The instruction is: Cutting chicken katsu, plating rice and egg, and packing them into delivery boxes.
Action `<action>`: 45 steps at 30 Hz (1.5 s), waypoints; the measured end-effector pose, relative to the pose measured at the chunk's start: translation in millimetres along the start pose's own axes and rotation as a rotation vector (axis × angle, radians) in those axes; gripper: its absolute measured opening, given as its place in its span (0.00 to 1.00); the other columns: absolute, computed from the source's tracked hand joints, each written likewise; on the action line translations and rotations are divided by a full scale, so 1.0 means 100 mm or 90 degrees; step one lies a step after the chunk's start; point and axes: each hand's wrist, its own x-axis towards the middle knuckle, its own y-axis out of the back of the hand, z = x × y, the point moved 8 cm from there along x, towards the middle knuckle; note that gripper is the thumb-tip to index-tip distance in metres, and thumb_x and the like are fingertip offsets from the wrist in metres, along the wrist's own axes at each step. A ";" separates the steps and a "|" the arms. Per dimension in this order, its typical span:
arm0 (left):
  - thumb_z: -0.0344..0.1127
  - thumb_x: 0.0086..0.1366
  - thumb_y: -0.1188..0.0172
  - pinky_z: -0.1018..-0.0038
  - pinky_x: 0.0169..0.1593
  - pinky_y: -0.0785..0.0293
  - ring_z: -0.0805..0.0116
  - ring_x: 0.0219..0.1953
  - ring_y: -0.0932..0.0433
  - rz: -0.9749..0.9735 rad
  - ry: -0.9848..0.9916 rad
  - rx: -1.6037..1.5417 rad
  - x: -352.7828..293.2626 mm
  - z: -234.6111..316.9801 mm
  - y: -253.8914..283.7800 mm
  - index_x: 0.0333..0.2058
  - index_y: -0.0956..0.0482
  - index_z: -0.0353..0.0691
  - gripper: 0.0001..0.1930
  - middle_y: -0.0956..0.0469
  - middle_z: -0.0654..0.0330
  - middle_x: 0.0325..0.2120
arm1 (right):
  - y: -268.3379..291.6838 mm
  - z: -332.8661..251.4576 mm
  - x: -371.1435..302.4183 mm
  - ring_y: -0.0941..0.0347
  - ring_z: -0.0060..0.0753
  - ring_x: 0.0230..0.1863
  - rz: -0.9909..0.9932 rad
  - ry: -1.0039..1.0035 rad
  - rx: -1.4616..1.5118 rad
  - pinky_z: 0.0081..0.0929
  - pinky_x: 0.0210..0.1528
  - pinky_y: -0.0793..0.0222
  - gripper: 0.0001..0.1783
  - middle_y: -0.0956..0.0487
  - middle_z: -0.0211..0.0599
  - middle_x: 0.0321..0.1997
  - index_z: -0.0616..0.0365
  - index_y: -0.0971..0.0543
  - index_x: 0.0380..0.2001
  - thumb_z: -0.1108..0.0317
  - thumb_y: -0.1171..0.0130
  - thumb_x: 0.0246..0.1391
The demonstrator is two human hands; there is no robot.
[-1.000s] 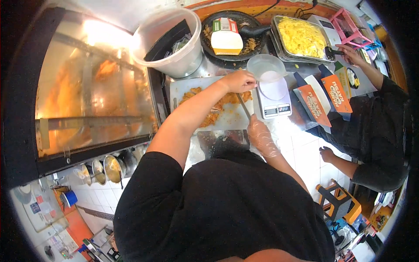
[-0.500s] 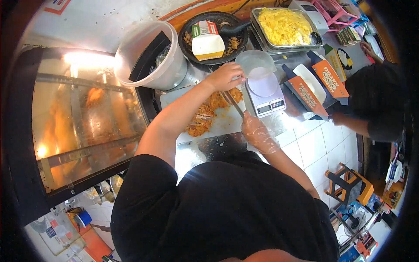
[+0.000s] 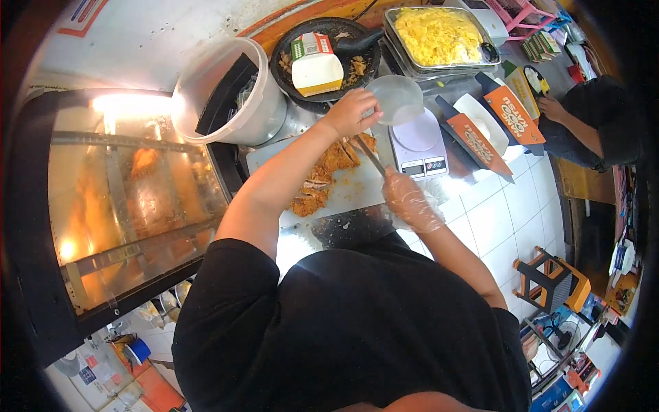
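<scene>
My right hand (image 3: 408,199), in a clear plastic glove, is closed around the handle of a long knife (image 3: 371,156). Its blade slants up and left over breaded fried meat (image 3: 312,200), partly cut into strips on a pale cutting board (image 3: 353,196). My bare left hand (image 3: 353,113) hovers over the far end of the blade, fingers bent and apart from the thumb. It hides the knife's tip, and I cannot tell whether it touches the blade. Right beside those fingers is a clear plastic bowl (image 3: 395,96), at the far edge of a white kitchen scale (image 3: 419,137).
Folded food boxes (image 3: 480,141) stand right of the scale. Behind the board are a stone mortar (image 3: 281,72) with a carton (image 3: 317,74) on it, a clear bucket (image 3: 268,113) and a tray of yellow food (image 3: 446,34). A lit glass cabinet (image 3: 137,199) flanks my left. Another person's arm (image 3: 580,130) reaches in at right.
My left hand has lifted slightly off the blade, its fingers a little more spread. The knife stays in my right hand, barely shifted. The other person's arm has moved up toward the counter.
</scene>
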 end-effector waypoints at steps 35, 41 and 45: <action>0.40 0.59 0.42 0.65 0.36 0.33 0.57 0.29 0.29 -0.043 0.152 0.009 -0.72 -0.38 0.04 0.28 0.30 0.40 0.10 0.28 0.56 0.24 | -0.48 -0.24 0.19 0.26 0.61 0.30 -0.063 0.070 -0.059 0.49 0.30 0.31 0.09 0.25 0.59 0.25 0.69 0.32 0.36 0.75 0.57 0.52; 0.38 0.57 0.41 0.67 0.33 0.35 0.59 0.27 0.31 -0.044 0.121 -0.021 -0.76 -0.29 0.20 0.28 0.29 0.40 0.09 0.29 0.57 0.22 | -0.47 -0.40 0.12 0.27 0.61 0.29 -0.077 0.046 -0.005 0.49 0.30 0.32 0.10 0.26 0.60 0.23 0.69 0.32 0.36 0.75 0.56 0.52; 0.39 0.58 0.43 0.65 0.35 0.34 0.55 0.30 0.30 -0.064 0.197 0.014 -0.89 -0.41 0.02 0.28 0.29 0.41 0.09 0.29 0.55 0.23 | -0.74 -0.23 0.13 0.27 0.59 0.30 -0.009 0.136 -0.045 0.47 0.31 0.32 0.11 0.26 0.59 0.24 0.70 0.32 0.38 0.76 0.57 0.52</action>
